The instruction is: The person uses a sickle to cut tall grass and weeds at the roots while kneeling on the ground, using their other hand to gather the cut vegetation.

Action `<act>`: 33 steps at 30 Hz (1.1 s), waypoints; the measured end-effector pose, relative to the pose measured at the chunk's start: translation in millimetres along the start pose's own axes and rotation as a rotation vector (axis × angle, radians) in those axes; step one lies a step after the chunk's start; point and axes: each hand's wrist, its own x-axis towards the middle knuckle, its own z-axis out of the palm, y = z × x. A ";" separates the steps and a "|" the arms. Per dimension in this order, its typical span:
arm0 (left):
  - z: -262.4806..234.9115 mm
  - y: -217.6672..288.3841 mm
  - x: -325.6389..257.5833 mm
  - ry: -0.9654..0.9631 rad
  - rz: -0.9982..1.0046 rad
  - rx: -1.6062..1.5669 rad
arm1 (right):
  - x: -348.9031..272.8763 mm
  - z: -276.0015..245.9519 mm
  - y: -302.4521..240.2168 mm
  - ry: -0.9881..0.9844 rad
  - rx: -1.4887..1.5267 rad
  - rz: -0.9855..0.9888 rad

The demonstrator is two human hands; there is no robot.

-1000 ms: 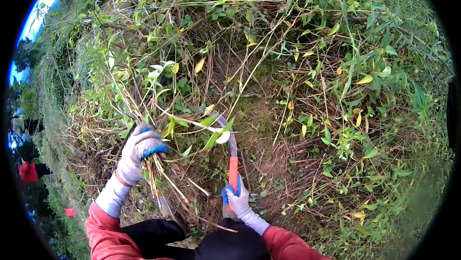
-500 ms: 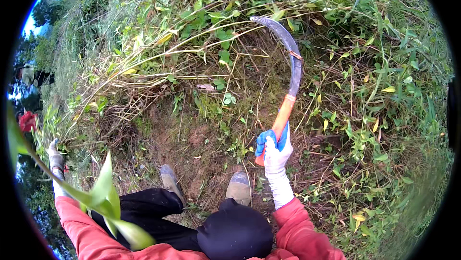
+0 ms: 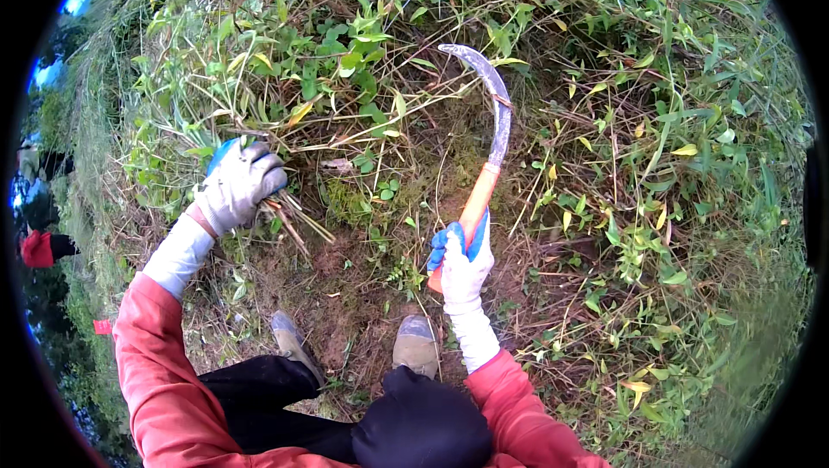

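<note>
In my right hand (image 3: 465, 261), gloved in white and blue, is a sickle (image 3: 496, 114) gripped by its orange handle. Its dark curved blade points away from me, the tip bending left over the plants. My left hand (image 3: 240, 185), in a grey-white glove with blue, is closed round a bunch of plant stems (image 3: 294, 219). Their cut-looking ends stick out on its near right side, while leafy tops spread beyond the hand. The blade is apart from the left hand, to its right.
Dense green weeds (image 3: 363, 45) cover the slope ahead and to the right. Bare brown soil (image 3: 345, 278) lies before my boots (image 3: 416, 347). At the far left are trees and a red thing (image 3: 36, 249), too small to make out.
My left hand has come from the far left edge inward and is now closed on the stems. The sickle has shifted slightly left. The large leafy shoot near the view has gone.
</note>
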 end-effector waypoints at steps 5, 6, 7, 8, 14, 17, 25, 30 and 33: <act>2.8 19.0 105.2 0.242 -0.041 -0.195 | 15.4 -7.0 7.1 0.006 -0.214 0.039; 1.6 29.8 123.5 0.225 -0.077 -0.194 | 17.4 -10.3 11.4 -0.042 -0.369 0.085; 6.5 39.7 145.5 0.180 -0.094 -0.239 | 15.7 -13.3 16.6 -0.034 -0.383 0.054; 15.7 53.2 166.1 0.040 -0.129 -0.214 | 11.8 -17.6 18.5 -0.023 -0.409 0.036; 60.0 47.7 201.8 -0.365 -0.350 -0.343 | -21.8 -23.7 11.3 0.036 -0.333 -0.144; 44.2 52.5 201.7 -0.305 -0.262 -0.296 | 20.4 -27.4 -27.0 -0.024 -0.493 -0.178; 25.9 35.7 82.2 -0.130 -0.033 -0.242 | -110.8 -86.8 76.5 -0.041 -0.370 0.173; 44.0 42.3 -72.7 -0.418 -0.045 -0.132 | -91.8 -90.7 25.4 -0.063 -0.207 0.145; 20.7 -20.3 -244.2 -0.741 -0.473 0.198 | -57.1 -65.6 2.5 0.000 -0.136 0.061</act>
